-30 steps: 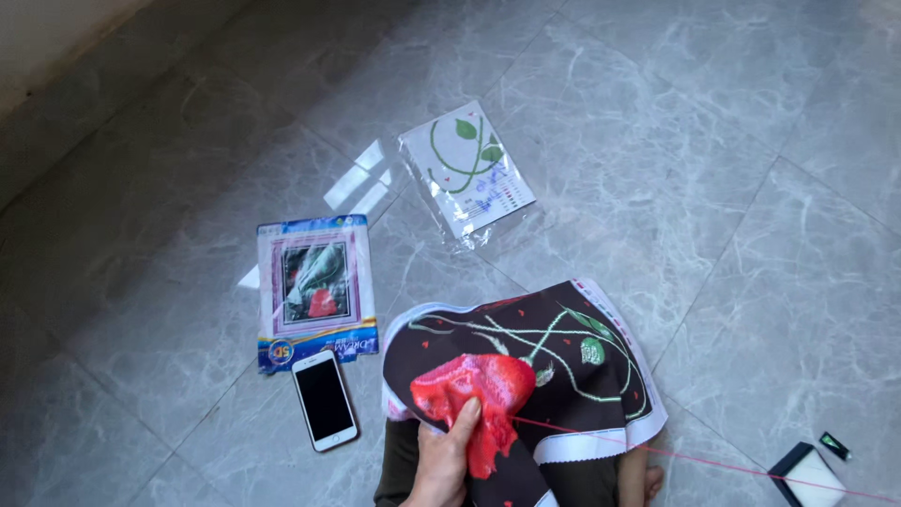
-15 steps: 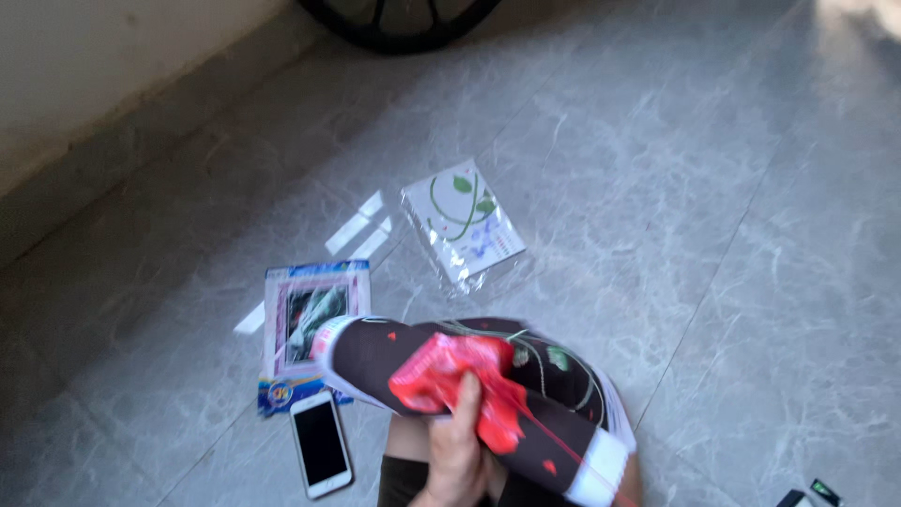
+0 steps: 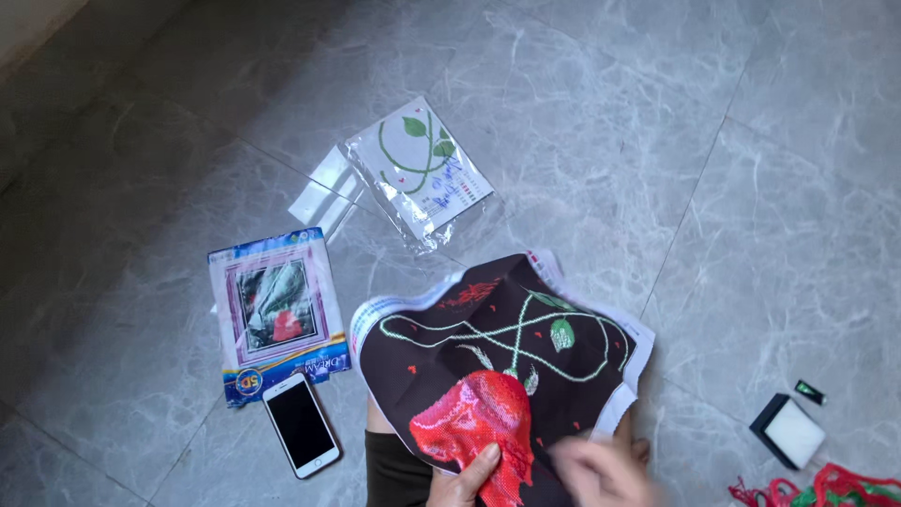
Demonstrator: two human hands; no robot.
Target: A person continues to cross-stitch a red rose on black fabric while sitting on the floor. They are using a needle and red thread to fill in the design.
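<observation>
- The left hand point(image 3: 466, 477) shows at the bottom edge, thumb laid flat on the red stitched rose of the embroidery cloth point(image 3: 507, 366), fingers tucked under the fabric, so it grips the cloth from below.
- The right hand point(image 3: 601, 469) is a blur at the cloth's lower right edge; it touches or hovers just over the black fabric, and I cannot tell whether its fingers are pinched or loose.
- The embroidery cloth, black with a white border, green stems and leaves and a red rose, lies spread over the person's lap above the grey marble floor point(image 3: 770, 188).
- A clear plastic bag point(image 3: 422, 174) holding a white pattern sheet with green leaves lies on the floor beyond the cloth; a smaller clear sleeve point(image 3: 321, 192) lies just to its left.
- A flat kit package point(image 3: 277, 314), blue-edged with a framed picture and a round yellow badge at its lower corner, lies left of the cloth.
- A white smartphone point(image 3: 300, 424) with a dark screen lies just below the package.
- A small black box with a white top point(image 3: 788, 432) sits at the right, with red and green thread point(image 3: 826, 488) near it.
- Compared with half a second ago, the cloth is opened out flatter, showing more of the green stems, and the right hand has come into view.
</observation>
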